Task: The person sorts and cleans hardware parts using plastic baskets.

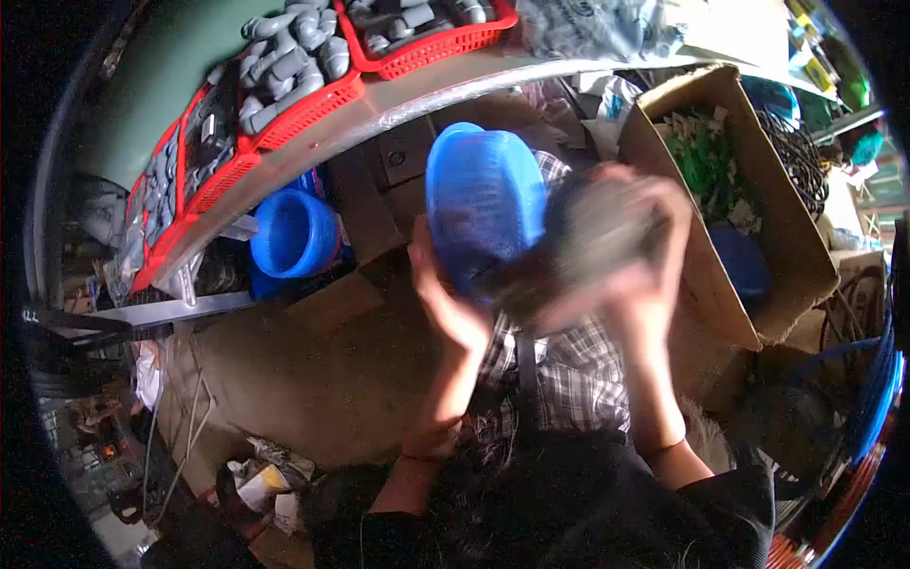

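Observation:
My left hand (447, 299) is wrapped round the lower side of a blue plastic basin (482, 194), which is tilted on its edge above my lap. Smeared by motion, my right hand (649, 247) grips a dark grey-brown rounded object (597, 232) just right of the basin. That object's lower left end overlaps the basin's edge in this view; I cannot tell its kind. Below both hands lies checked cloth (578, 379) over my lap.
Red baskets (308, 109) of grey pipe fittings line the bench (393, 109) ahead. A blue bucket (296, 235) stands under it at left. At right, a cardboard box (687, 256) holds green pieces. Crumpled scraps (270, 484) lie at lower left, and coiled black cable (796, 156) sits beyond the box.

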`<action>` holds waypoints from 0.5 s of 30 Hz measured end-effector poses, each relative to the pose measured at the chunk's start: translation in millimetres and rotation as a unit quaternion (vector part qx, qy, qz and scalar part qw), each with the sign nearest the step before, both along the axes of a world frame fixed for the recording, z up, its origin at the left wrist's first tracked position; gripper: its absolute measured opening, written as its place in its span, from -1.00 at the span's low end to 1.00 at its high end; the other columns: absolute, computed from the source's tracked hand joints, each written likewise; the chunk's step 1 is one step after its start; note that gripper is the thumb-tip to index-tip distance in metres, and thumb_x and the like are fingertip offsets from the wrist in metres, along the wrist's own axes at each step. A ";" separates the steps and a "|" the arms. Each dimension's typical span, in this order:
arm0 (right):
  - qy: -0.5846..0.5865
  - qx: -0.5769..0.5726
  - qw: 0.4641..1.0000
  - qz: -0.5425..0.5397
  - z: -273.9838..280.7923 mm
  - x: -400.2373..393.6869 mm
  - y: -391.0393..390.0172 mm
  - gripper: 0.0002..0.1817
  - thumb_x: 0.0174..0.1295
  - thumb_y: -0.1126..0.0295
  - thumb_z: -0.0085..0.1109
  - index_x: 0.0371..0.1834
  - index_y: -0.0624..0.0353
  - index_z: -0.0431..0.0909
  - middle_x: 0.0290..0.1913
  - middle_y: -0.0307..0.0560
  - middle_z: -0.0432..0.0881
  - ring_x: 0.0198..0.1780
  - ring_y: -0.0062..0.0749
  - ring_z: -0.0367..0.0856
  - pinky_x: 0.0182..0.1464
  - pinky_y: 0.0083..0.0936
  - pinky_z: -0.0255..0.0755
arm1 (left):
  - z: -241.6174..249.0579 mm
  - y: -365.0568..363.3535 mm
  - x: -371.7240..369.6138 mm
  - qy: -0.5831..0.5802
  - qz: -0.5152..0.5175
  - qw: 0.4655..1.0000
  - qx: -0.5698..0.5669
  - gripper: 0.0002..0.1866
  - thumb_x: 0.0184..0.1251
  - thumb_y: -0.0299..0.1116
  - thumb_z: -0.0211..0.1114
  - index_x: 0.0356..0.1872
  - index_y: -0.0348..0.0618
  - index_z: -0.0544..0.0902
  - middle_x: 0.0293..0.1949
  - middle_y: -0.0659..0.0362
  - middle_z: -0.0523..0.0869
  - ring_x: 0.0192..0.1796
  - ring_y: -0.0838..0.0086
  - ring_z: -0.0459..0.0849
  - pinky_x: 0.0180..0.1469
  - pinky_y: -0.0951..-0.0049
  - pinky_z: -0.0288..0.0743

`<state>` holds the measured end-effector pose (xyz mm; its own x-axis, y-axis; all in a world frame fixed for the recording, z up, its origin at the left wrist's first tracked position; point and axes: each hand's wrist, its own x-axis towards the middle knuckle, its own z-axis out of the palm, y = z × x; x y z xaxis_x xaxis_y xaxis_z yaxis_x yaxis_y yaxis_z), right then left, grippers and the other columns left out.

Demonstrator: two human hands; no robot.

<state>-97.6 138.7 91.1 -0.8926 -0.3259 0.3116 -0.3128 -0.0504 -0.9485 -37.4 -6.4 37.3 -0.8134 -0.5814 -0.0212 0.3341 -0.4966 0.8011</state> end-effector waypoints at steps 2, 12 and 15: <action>0.157 0.041 0.987 0.008 -9.1 23.7 -37.3 -0.41 -0.23 0.14 0.30 -0.04 0.03 0.44 0.19 0.27 0.16 0.20 0.06 0.17 0.19 -0.13 0.03 | -3.7 11.7 6.2 0.077 -0.075 0.962 0.251 -0.43 0.29 0.06 -0.24 0.09 -0.21 0.26 0.04 0.10 0.37 0.09 0.39 0.32 0.11 0.31 0.21; -0.099 0.035 0.993 0.043 -7.0 -57.1 -56.5 -0.68 -0.04 0.36 0.13 -0.18 0.20 0.45 -0.34 -0.09 0.56 -0.25 -0.51 0.48 -0.11 -0.57 0.33 | 31.0 -4.3 45.6 -0.106 -0.076 0.931 -0.340 -0.68 0.28 -0.10 0.00 -0.31 -0.19 0.45 -0.53 0.28 0.48 -0.48 0.59 0.39 -0.36 0.49 0.31; -0.274 -0.110 0.945 0.141 -30.9 -56.0 -37.8 -0.66 0.10 0.37 -0.03 -0.02 0.15 0.33 -0.14 -0.19 0.48 -0.02 -0.52 0.36 0.07 -0.54 0.19 | 31.7 -17.2 50.8 -0.038 0.005 0.999 0.022 -0.53 0.29 -0.01 -0.09 -0.20 -0.31 0.45 -0.32 0.09 0.55 -0.27 0.42 0.51 -0.20 0.39 0.39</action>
